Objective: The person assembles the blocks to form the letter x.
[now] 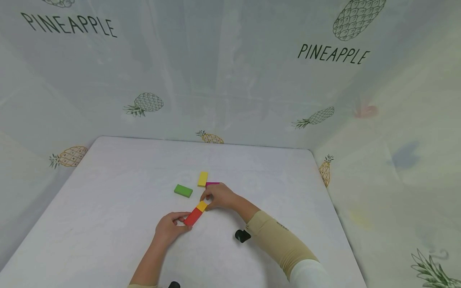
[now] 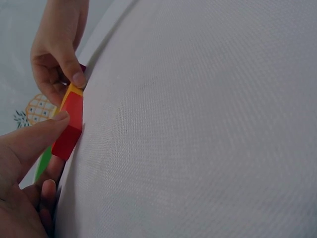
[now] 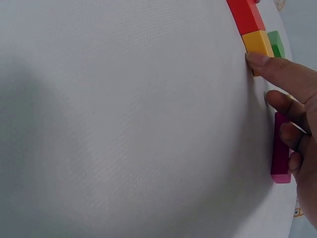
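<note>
My left hand (image 1: 168,229) pinches a red block (image 1: 193,217) between thumb and fingers at its near end. Against the red block's far end sits an orange-yellow block (image 1: 202,206), the two lined up in one row. My right hand (image 1: 222,196) holds that orange-yellow block, its thumb and fingers on either side. Under the right hand's lower fingers lies a magenta block (image 3: 280,148), mostly hidden in the head view; whether the fingers touch it I cannot tell. A green block (image 1: 183,191) and a yellow block (image 1: 203,179) lie just beyond the hands.
All the blocks are on a white-covered table (image 1: 126,180). Pale curtains (image 1: 223,80) printed with pineapples hang behind it and at its sides. Small black devices (image 1: 243,236) show by the wrists.
</note>
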### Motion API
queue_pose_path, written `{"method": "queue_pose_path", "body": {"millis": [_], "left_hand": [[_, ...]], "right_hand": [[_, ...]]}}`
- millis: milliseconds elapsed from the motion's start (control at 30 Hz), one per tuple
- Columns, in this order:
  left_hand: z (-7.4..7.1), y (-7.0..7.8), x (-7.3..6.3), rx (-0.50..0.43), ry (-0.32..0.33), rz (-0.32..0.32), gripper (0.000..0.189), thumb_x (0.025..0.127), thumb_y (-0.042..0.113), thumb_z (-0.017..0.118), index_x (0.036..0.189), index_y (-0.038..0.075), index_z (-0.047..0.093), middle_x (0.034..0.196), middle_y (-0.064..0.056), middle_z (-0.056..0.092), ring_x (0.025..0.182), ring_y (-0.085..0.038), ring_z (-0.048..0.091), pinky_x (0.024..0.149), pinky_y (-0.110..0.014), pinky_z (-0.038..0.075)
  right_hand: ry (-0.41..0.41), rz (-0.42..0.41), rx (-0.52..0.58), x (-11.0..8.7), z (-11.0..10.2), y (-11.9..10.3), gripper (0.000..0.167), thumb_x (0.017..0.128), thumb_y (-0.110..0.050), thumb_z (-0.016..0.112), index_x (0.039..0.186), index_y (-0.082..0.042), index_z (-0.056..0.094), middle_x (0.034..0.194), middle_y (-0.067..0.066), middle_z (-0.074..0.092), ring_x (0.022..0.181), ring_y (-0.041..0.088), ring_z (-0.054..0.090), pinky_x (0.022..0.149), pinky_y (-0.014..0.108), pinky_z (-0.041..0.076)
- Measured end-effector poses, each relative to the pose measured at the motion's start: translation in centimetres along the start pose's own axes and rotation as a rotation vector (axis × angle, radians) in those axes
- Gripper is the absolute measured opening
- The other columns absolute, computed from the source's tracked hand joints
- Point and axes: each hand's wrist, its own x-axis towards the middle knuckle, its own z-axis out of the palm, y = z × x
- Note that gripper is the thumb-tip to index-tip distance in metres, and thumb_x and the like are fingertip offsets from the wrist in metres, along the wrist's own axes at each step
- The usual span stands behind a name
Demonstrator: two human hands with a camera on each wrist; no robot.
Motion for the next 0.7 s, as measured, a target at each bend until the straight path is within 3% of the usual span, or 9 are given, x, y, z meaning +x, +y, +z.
{"method": "queue_pose_path", "body": {"millis": [167,433,700], "left_hand": [[0.1,-0.1,0.0,0.001,0.0,-0.002,0.043,0.074,0.017,0.085,0.115,0.014,0.073,0.093,-0.001,0.06,0.092,-0.024,0.049,0.065,-0.029,0.045],[0.1,-0.3,0.1,0.013,-0.006,-0.001,0.044,0.074,0.018,0.085,0.116,0.015,0.073,0.093,0.0,0.06,0.092,-0.024,0.048,0.065,-0.029,0.045],[0.1,-0.3,0.1,0.005,-0.007,-0.001,0.044,0.074,0.018,0.085,0.116,0.015,0.073,0.092,0.0,0.06,0.092,-0.024,0.049,0.065,-0.03,0.045]], "right_hand": [[-0.004,-0.005,-0.012,0.0,0.0,0.1,0.034,0.078,-0.034,0.083,0.109,-0.028,0.073,0.085,-0.017,0.057,0.083,0.003,0.05,0.075,0.019,0.042],[-0.018,0.025,0.064,-0.3,-0.8,-0.5,0.038,0.077,-0.031,0.084,0.113,-0.024,0.072,0.085,-0.013,0.056,0.082,0.006,0.05,0.071,0.019,0.043],[-0.026,0.034,0.044,-0.2,-0.9,-0.4,0.031,0.077,-0.031,0.084,0.106,-0.025,0.074,0.082,-0.014,0.057,0.081,0.005,0.05,0.072,0.018,0.043]]}}
